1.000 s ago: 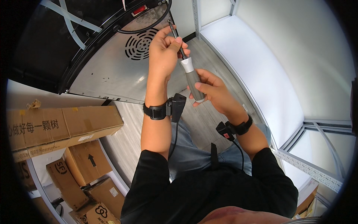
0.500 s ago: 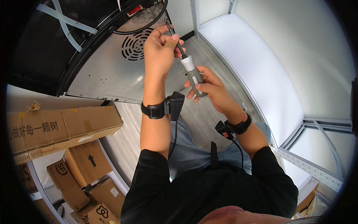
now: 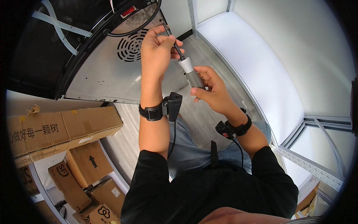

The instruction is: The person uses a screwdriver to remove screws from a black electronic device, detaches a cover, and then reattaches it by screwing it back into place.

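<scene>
A screwdriver (image 3: 193,78) with a grey handle, a white collar and a long dark shaft slants up and left between my hands. My left hand (image 3: 157,48) pinches the shaft between thumb and fingers, close to its upper end. Around the lower part of the handle, the thumb and fingers of my right hand (image 3: 212,86) are closed. The shaft's tip is at the far right edge of a metal panel (image 3: 108,76) with a round slotted vent (image 3: 133,45). I cannot make out a screw at the tip.
A black cable (image 3: 138,33) loops across the panel near a red switch (image 3: 128,12). Cardboard boxes (image 3: 89,128) stand at the left. White shelving (image 3: 253,71) with metal uprights runs along the right. Black wrist straps (image 3: 153,112) with cables are on both my arms.
My right hand's grip on the handle has shifted, with the thumb now lying across its lower end. My left hand stays on the shaft. The panel sits slightly farther left in view.
</scene>
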### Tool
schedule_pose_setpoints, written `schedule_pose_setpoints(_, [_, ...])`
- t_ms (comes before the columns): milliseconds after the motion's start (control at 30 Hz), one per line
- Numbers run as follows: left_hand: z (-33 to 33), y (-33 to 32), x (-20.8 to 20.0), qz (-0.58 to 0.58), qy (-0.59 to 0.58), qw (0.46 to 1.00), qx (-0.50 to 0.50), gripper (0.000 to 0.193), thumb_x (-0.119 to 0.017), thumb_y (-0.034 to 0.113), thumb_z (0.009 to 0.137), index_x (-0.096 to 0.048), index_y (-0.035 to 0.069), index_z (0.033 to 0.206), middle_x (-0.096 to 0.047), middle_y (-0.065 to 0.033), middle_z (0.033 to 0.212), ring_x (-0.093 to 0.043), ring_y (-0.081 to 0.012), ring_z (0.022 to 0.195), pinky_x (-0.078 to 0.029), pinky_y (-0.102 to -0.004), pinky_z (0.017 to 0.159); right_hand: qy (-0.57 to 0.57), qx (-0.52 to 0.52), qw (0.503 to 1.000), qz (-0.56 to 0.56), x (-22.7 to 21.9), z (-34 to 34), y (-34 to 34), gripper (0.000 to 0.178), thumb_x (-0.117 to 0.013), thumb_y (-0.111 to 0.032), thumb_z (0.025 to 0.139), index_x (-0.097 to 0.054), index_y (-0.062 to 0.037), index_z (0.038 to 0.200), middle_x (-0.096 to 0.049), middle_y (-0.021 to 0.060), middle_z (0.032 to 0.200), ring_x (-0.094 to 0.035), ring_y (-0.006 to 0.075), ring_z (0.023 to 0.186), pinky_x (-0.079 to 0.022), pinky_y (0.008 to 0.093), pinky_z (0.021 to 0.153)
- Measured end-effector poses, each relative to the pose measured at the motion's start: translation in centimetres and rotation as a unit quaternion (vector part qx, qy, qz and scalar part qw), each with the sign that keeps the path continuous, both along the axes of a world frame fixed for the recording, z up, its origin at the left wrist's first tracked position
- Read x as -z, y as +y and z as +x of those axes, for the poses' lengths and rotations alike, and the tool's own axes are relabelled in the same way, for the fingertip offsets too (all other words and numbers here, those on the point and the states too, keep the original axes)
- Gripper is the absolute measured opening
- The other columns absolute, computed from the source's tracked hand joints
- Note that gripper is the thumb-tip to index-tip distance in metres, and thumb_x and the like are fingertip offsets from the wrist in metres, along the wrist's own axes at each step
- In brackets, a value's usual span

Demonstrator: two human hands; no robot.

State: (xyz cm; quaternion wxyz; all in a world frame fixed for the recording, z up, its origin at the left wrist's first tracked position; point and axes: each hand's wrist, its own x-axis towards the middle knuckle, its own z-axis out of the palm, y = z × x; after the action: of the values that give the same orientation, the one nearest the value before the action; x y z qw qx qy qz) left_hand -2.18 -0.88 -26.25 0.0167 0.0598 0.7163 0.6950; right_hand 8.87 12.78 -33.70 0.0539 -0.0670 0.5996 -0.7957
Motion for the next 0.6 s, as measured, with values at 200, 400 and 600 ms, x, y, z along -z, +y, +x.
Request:
schedule_pose_setpoints(200, [1.2,1.1,-0.3,-0.040,-0.009,0.999,0.012,0.031,-0.054,0.013,0.090,-0.046,-0.003,0.115,-0.065,-0.0126,0.074,-0.063,-0.0162,0.057,-0.049,-0.0240,0.048,-0.032,-0.007,0.999,-0.033,1.2,0.8,1.6,0.049,-0.059,-0.003,0.083,-0.040,-0.0049,0.129,-0.056,0.0081,0.109,-0.057,0.0119,0.086,-0.050,0.0246,0.063])
schedule_pose_setpoints(400, [2.6,4.7,2.0,0.024,0.008,0.998,0.049,0.032,-0.047,0.030,0.097,-0.050,0.001,0.110,-0.064,-0.0105,0.069,-0.057,-0.0104,0.049,-0.044,-0.0219,0.044,-0.062,0.050,0.994,-0.068,4.1,3.1,4.7,0.047,-0.048,-0.002,0.082,-0.043,-0.0049,0.128,-0.059,0.0094,0.104,-0.059,0.0136,0.081,-0.046,0.0241,0.063])
schedule_pose_setpoints(600, [5.8,9.4,6.9,-0.002,-0.027,0.998,0.058,0.027,-0.045,0.029,0.098,-0.055,0.005,0.101,-0.062,-0.0096,0.062,-0.059,-0.0132,0.049,-0.044,-0.0220,0.044,-0.092,0.107,0.988,-0.066,7.2,8.0,9.1,0.044,-0.045,-0.002,0.080,-0.048,-0.0024,0.124,-0.059,0.0080,0.095,-0.057,0.0115,0.074,-0.043,0.0226,0.058])
